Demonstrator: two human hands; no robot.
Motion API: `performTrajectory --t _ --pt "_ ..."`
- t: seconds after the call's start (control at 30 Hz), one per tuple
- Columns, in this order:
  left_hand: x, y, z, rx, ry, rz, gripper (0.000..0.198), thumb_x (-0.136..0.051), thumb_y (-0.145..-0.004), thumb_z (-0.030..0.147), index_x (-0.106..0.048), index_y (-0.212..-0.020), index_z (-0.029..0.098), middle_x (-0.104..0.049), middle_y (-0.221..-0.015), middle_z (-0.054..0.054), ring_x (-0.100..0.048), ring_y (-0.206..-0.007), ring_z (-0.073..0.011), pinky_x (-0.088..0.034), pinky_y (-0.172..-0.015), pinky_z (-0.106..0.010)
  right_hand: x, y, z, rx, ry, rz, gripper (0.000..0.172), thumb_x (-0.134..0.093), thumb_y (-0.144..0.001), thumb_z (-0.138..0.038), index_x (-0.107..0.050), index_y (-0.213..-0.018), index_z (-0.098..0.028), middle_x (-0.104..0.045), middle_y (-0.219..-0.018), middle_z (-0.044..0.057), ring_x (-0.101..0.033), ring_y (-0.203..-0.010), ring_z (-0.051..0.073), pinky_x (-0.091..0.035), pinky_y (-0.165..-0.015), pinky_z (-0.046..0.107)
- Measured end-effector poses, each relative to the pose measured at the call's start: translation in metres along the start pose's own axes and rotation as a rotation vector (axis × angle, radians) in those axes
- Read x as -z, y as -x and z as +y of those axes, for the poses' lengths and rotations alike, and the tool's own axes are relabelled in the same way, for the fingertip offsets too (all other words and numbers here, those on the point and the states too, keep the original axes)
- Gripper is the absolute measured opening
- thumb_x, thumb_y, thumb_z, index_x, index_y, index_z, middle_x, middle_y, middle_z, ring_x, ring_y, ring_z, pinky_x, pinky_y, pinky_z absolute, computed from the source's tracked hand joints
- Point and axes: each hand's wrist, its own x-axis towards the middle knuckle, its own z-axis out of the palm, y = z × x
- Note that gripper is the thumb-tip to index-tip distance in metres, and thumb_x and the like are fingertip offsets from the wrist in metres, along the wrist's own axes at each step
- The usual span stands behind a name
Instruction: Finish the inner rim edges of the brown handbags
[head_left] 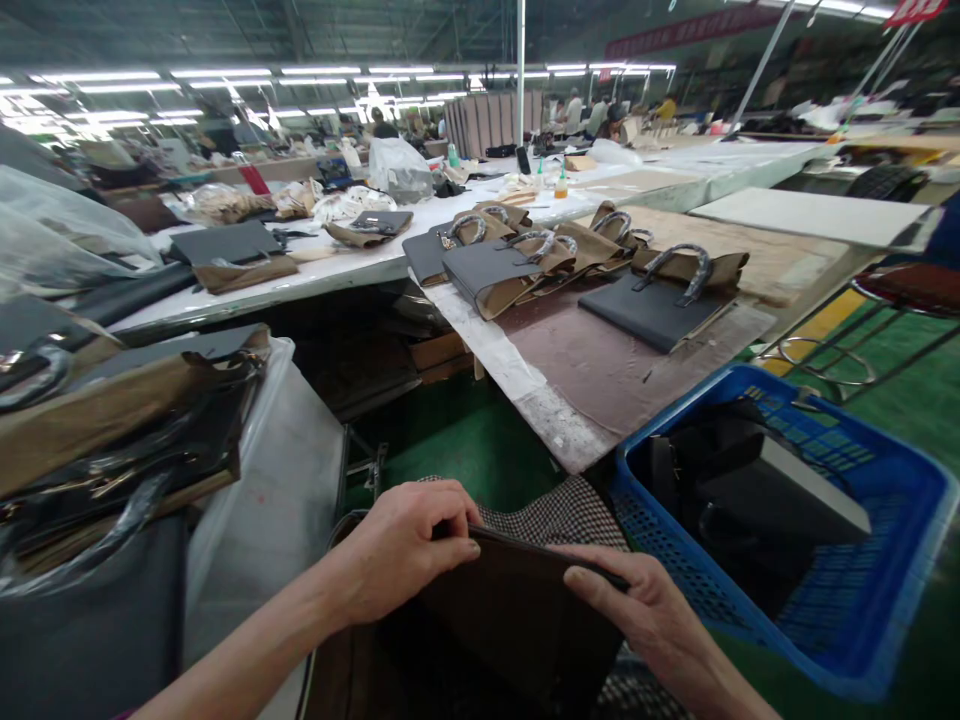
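A dark handbag [517, 610] with a brown inner side lies open towards me at my lap. My left hand [420, 545] pinches its upper edge between thumb and fingers. Farther right along the same edge, my right hand [622, 590] grips it with the thumb on the near side and the fingers behind. Black-and-white checked cloth [559, 508] shows beyond the bag. The lower part of the bag is in deep shadow and runs out of the picture.
Several grey handbags with wrapped handles, one a dark handbag [660, 300], lie on the worktable [570, 400]. To the right stands a blue basket [862, 440] holding black pieces. At left, a pale bin [270, 470] is heaped with handbags. A stool [900, 285] stands far right.
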Motion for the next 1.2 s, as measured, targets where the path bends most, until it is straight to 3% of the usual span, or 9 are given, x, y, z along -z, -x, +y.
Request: performTrajectory --t 0.2,0.3,0.4,0.6,1.03,1.13,1.2 --pt "0.000 -0.001 0.000 0.043 -0.007 0.034 0.018 -0.072 -0.075 0.016 -0.061 -0.061 0.015 -0.067 -0.085 0.002 -0.060 -0.079 -0.0133 -0.041 -0.073 -0.023 -0.007 0.001 0.006 0.061 0.213 0.191 0.036 -0.061 -0.085 -0.049 -0.072 -0.111 -0.025 -0.073 -0.106 0.005 -0.067 -0.100 0.025 -0.054 -0.087 0.028" --pt "0.001 0.000 -0.003 -0.024 0.024 0.016 0.013 -0.070 -0.077 0.013 -0.063 -0.066 0.015 -0.067 -0.087 0.001 -0.061 -0.082 -0.0128 -0.042 -0.075 -0.022 -0.011 0.001 0.009 0.065 0.194 0.294 0.037 -0.064 -0.082 -0.051 -0.075 -0.105 -0.024 -0.075 -0.100 0.006 -0.069 -0.095 0.025 -0.057 -0.083 0.026" --pt "0.001 0.004 -0.006 -0.090 0.040 0.045 0.011 -0.066 -0.080 0.010 -0.063 -0.071 0.016 -0.067 -0.089 0.001 -0.061 -0.083 -0.0118 -0.042 -0.077 -0.021 -0.014 0.002 0.009 0.063 0.173 0.345 0.040 -0.064 -0.080 -0.054 -0.077 -0.100 -0.022 -0.076 -0.096 0.006 -0.070 -0.089 0.026 -0.059 -0.077 0.025" --pt "-0.002 0.008 -0.007 -0.050 0.003 0.127 0.015 -0.066 -0.078 0.011 -0.059 -0.066 0.016 -0.065 -0.083 0.002 -0.060 -0.078 -0.0113 -0.042 -0.074 -0.022 -0.015 0.003 0.009 0.081 0.212 0.395 0.042 -0.064 -0.077 -0.058 -0.078 -0.095 -0.022 -0.077 -0.089 0.006 -0.072 -0.084 0.026 -0.060 -0.074 0.025" --pt "-0.008 0.004 -0.007 -0.018 -0.055 0.162 0.018 -0.063 -0.072 0.009 -0.053 -0.059 0.016 -0.063 -0.072 0.003 -0.057 -0.069 -0.0105 -0.038 -0.065 -0.021 -0.015 0.007 0.014 0.049 0.183 0.330 0.035 -0.066 -0.078 -0.052 -0.077 -0.095 -0.024 -0.076 -0.095 0.004 -0.069 -0.094 0.024 -0.055 -0.081 0.021" --pt "-0.008 0.005 -0.007 -0.010 -0.047 0.151 0.021 -0.063 -0.071 0.010 -0.051 -0.056 0.016 -0.063 -0.070 0.002 -0.056 -0.067 -0.0104 -0.038 -0.064 -0.021 -0.007 0.009 0.007 -0.026 0.158 0.197 0.036 -0.062 -0.082 -0.051 -0.076 -0.098 -0.022 -0.075 -0.093 0.004 -0.068 -0.093 0.023 -0.054 -0.080 0.022" --pt "-0.008 0.005 -0.007 -0.003 -0.048 0.136 0.020 -0.063 -0.070 0.011 -0.050 -0.056 0.016 -0.063 -0.068 0.003 -0.056 -0.065 -0.0103 -0.038 -0.063 -0.021 0.000 0.007 -0.006 -0.059 0.218 0.027 0.036 -0.055 -0.088 -0.050 -0.074 -0.100 -0.021 -0.074 -0.088 0.003 -0.067 -0.087 0.022 -0.053 -0.074 0.022"
